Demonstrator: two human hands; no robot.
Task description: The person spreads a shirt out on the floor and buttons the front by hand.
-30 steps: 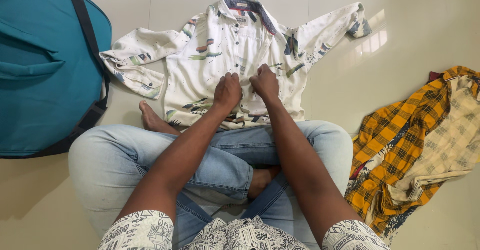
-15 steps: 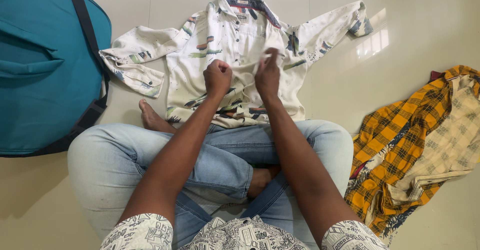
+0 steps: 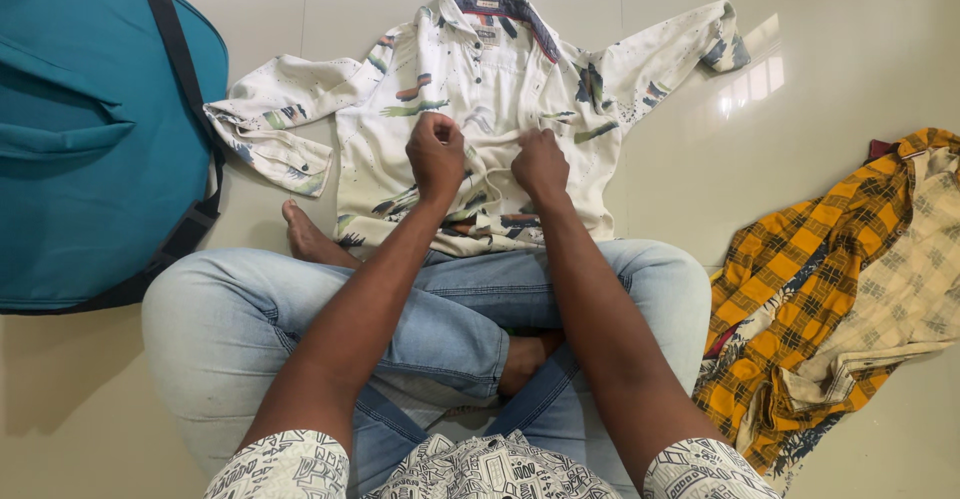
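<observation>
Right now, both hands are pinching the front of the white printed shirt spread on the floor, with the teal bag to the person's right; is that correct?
Not quite. The head view shows the teal bag on the person's left, not the right. The rest holds: the left hand and right hand both pinch the front of the white printed shirt spread on the floor.

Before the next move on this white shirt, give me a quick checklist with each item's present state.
1. Both hands on the shirt front: ok; left hand and right hand pinch the fabric at mid-chest.
2. Shirt lies flat: not ok; fabric is bunched between the hands.
3. Sleeves spread out: ok, both lie out to the sides.
4. Buttons done up: cannot tell; the hands hide the placket.
5. Floor beside the shirt free: ok on the right; the teal bag nears the left cuff.
</observation>
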